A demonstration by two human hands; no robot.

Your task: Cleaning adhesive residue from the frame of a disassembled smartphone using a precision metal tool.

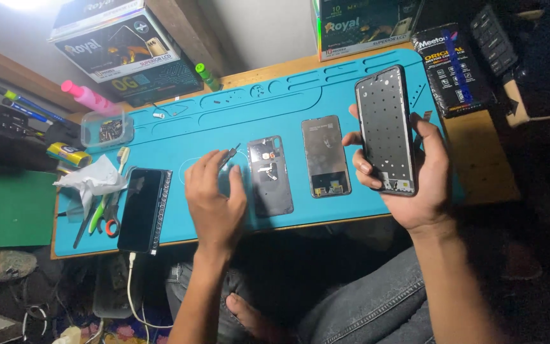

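Note:
My right hand (pixel 424 181) holds a phone middle frame (pixel 386 130) upright above the right part of the blue work mat (pixel 237 105), its dotted inner side facing me. My left hand (pixel 214 197) hovers over the mat's centre, fingers pinched on small tweezers (pixel 232 153). Just right of that hand lies a grey back cover (pixel 270 175) with small parts on it. A dark display panel (pixel 326 156) lies flat between the cover and the held frame.
A black phone (pixel 141 209) with a cable rests at the mat's left beside scissors (pixel 111 213), crumpled tissue (pixel 90 179) and a small clear box (pixel 106 129). Printed cartons (pixel 125 51) stand at the back, and a black packet (pixel 453 70) lies at right.

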